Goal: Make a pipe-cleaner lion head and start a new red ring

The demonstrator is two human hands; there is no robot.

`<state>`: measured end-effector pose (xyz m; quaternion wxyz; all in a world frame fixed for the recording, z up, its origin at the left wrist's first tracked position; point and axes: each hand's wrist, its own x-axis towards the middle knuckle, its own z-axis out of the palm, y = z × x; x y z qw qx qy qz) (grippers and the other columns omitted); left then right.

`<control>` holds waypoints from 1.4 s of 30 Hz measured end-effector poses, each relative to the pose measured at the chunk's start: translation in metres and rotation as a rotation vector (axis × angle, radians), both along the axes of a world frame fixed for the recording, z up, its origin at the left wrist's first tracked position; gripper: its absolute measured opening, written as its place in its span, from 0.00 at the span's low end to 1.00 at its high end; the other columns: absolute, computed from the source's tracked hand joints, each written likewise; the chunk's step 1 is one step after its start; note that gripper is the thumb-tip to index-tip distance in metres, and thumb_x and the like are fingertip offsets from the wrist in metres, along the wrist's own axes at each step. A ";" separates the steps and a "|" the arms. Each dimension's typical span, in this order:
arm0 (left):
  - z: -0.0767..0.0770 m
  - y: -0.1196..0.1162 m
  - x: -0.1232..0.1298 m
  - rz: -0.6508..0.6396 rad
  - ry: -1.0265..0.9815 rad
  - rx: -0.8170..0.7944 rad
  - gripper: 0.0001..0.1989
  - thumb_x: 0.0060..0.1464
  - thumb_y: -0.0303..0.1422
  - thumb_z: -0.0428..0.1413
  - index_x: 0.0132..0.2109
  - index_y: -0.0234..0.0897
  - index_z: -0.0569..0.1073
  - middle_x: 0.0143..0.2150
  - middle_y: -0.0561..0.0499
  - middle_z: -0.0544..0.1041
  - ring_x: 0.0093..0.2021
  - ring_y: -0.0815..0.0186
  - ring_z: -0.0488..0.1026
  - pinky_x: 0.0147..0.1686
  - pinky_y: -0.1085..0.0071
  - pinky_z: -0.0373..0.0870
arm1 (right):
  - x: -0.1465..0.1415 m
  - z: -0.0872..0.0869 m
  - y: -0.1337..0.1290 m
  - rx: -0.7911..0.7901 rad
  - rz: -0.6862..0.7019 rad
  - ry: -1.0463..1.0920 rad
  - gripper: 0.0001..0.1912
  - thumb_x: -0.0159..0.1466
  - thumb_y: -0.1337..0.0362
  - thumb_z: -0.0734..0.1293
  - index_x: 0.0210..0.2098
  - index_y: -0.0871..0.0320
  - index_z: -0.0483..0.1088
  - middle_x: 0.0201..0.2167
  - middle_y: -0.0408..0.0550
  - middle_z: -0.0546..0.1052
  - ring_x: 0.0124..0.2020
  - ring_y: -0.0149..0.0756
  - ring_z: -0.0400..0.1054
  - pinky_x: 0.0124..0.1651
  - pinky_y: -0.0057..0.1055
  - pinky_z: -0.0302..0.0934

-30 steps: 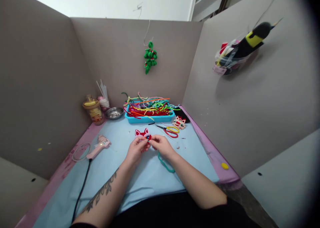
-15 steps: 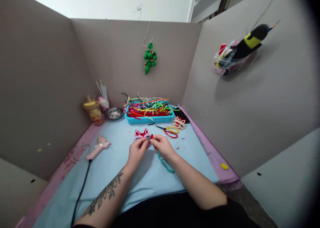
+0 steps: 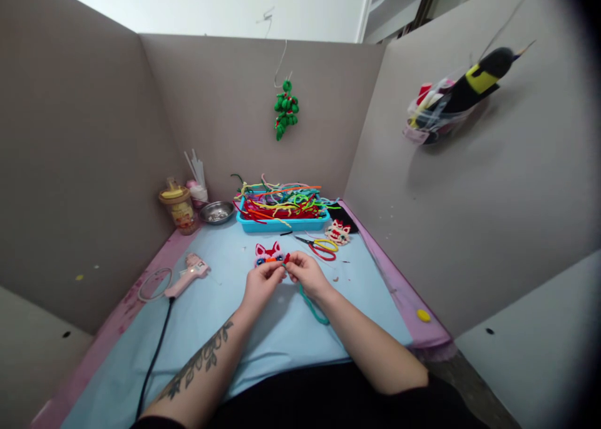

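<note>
My left hand (image 3: pixel 263 284) and my right hand (image 3: pixel 306 273) meet over the middle of the blue cloth, fingertips pinched together. A teal pipe cleaner (image 3: pixel 313 309) runs down from under my right hand and curves across the cloth; its upper end is between my fingers. A small red piece (image 3: pixel 287 258) shows at the right fingertips. Just behind my hands is a red and pink animal face made of pipe cleaners (image 3: pixel 268 252), with pointed ears, blue eyes and a bit of orange. My fingers hide its lower part.
A blue tray (image 3: pixel 282 226) of colourful pipe cleaners stands at the back. Scissors (image 3: pixel 322 247) and a cream and red animal face (image 3: pixel 338 232) lie at right. At left are a pink glue gun (image 3: pixel 188 277), a metal bowl (image 3: pixel 216 212) and a jar (image 3: pixel 181 211).
My left hand's fingers have shifted slightly, uncovering more of the animal face's eyes and orange part. The whole view has moved a little.
</note>
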<state>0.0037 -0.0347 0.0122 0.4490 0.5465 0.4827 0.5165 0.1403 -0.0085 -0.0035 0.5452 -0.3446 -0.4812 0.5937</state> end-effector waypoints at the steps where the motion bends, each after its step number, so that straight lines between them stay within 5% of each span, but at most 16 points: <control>1: 0.000 0.000 0.000 -0.007 0.001 -0.003 0.14 0.43 0.36 0.61 0.37 0.32 0.78 0.26 0.48 0.79 0.27 0.64 0.75 0.31 0.68 0.72 | 0.000 -0.001 0.000 0.003 -0.001 0.008 0.15 0.49 0.59 0.72 0.25 0.57 0.63 0.14 0.34 0.64 0.14 0.23 0.55 0.17 0.22 0.46; 11: -0.009 0.009 0.000 -0.082 -0.142 -0.072 0.16 0.43 0.43 0.60 0.31 0.33 0.73 0.21 0.54 0.71 0.21 0.71 0.66 0.24 0.73 0.65 | -0.001 -0.004 -0.001 0.088 -0.017 -0.102 0.09 0.52 0.62 0.70 0.28 0.58 0.67 0.17 0.36 0.67 0.16 0.24 0.56 0.20 0.24 0.51; 19: -0.008 0.006 0.001 -0.096 -0.310 -0.218 0.20 0.39 0.45 0.63 0.31 0.33 0.71 0.22 0.56 0.69 0.22 0.74 0.64 0.20 0.78 0.59 | 0.002 0.007 -0.014 0.426 -0.230 -0.439 0.04 0.57 0.65 0.65 0.28 0.57 0.72 0.28 0.46 0.72 0.32 0.35 0.65 0.36 0.30 0.59; 25: -0.001 0.004 -0.001 -0.093 -0.362 -0.272 0.19 0.36 0.42 0.66 0.30 0.32 0.71 0.23 0.55 0.70 0.23 0.73 0.67 0.20 0.79 0.59 | 0.001 0.004 -0.012 0.357 -0.186 -0.412 0.04 0.57 0.63 0.65 0.28 0.57 0.68 0.26 0.44 0.71 0.30 0.34 0.64 0.34 0.29 0.58; 30: -0.005 0.007 -0.002 -0.073 -0.244 -0.109 0.19 0.40 0.42 0.64 0.36 0.33 0.72 0.28 0.50 0.75 0.27 0.69 0.71 0.24 0.76 0.66 | -0.001 -0.001 -0.007 0.171 -0.018 -0.287 0.09 0.59 0.59 0.64 0.26 0.56 0.61 0.16 0.36 0.63 0.19 0.27 0.55 0.24 0.26 0.50; 36: -0.007 0.003 -0.009 -0.023 0.203 0.350 0.15 0.52 0.34 0.57 0.47 0.39 0.75 0.44 0.44 0.75 0.43 0.62 0.72 0.42 0.66 0.71 | -0.002 -0.005 -0.006 0.060 0.067 -0.202 0.13 0.58 0.54 0.65 0.27 0.56 0.61 0.14 0.34 0.61 0.15 0.25 0.52 0.20 0.24 0.46; 42: -0.009 0.003 -0.015 -0.058 0.423 0.532 0.13 0.57 0.33 0.52 0.46 0.44 0.77 0.42 0.45 0.76 0.42 0.62 0.72 0.44 0.65 0.69 | -0.002 -0.007 -0.006 0.034 0.069 -0.189 0.17 0.57 0.49 0.67 0.27 0.58 0.64 0.13 0.35 0.61 0.14 0.24 0.51 0.18 0.24 0.44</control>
